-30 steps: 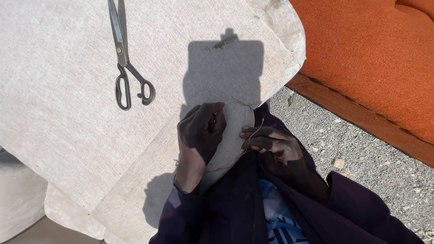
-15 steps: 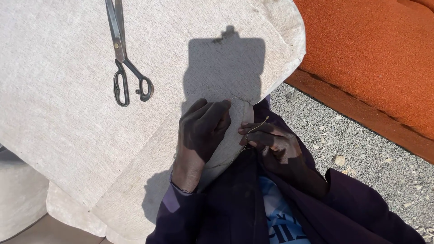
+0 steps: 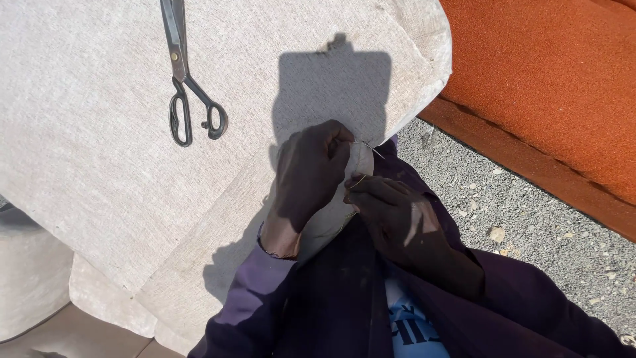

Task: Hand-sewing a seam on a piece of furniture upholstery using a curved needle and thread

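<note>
Fingertips (image 3: 344, 147) of the left hand (image 3: 310, 174) are pinched on a thin steel needle (image 3: 368, 147) at the beige fabric cushion (image 3: 99, 166) edge; the right hand (image 3: 391, 212) is clenched just below. Black-handled scissors (image 3: 189, 99) lie up-left. Small, taut stitches are advised.

Hard sunlight outdoors — grey gravel ground (image 3: 530, 219) on the right, an orange upholstered cushion (image 3: 563, 79) at far right, its dark rust edge meeting the gravel.

Pale beige woven cushion (image 3: 99, 132), dark metal scissors (image 3: 189, 86), orange-red upholstery (image 3: 550, 73), purple sleeve (image 3: 245, 305), grey gravel (image 3: 530, 225)
</note>
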